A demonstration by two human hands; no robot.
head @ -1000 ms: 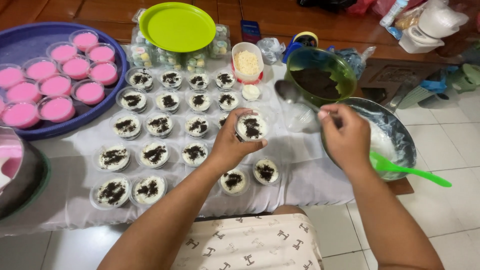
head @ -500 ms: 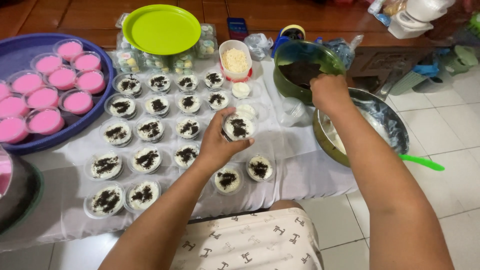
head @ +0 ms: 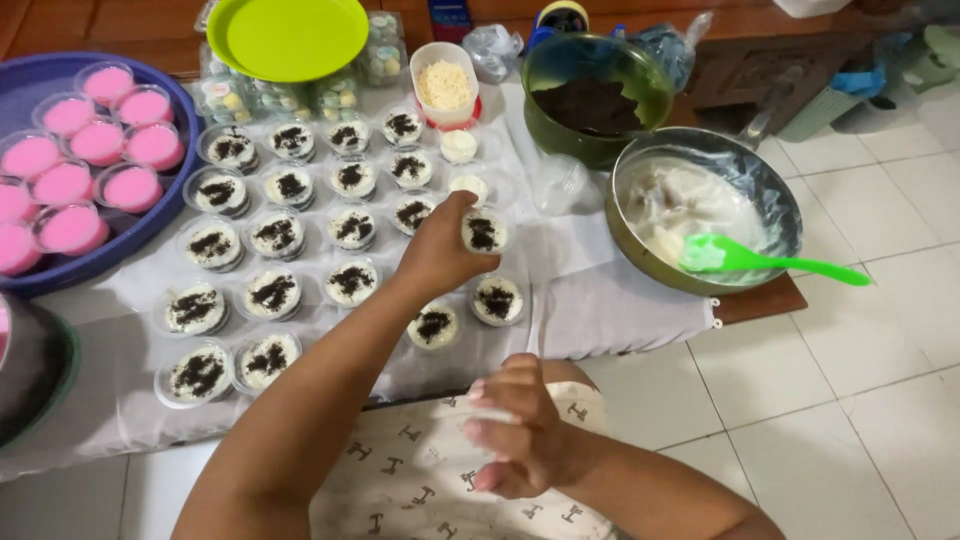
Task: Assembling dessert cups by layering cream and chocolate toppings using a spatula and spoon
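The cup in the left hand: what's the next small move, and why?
Probably set the crumb-topped cup down in the gap beside the other topped cups: the left hand holds it just above the cloth, already topped, while the right hand is drawn back near the lap.

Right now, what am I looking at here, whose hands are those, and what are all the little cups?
The picture comes from a camera worn on a person's head, looking down, so both hands are that person's own. The left hand grips one small clear cup filled with white cream and dark crumbs. Many more such cups stand in rows on the white cloth. The right hand is pulled back near the lap, fingers curled; I cannot tell if it holds anything. To the left a blue tray carries pink cups. At the top are a green bowl of dark crumbs and a lime plate. On the right a metal bowl of cream has a green spatula in it.
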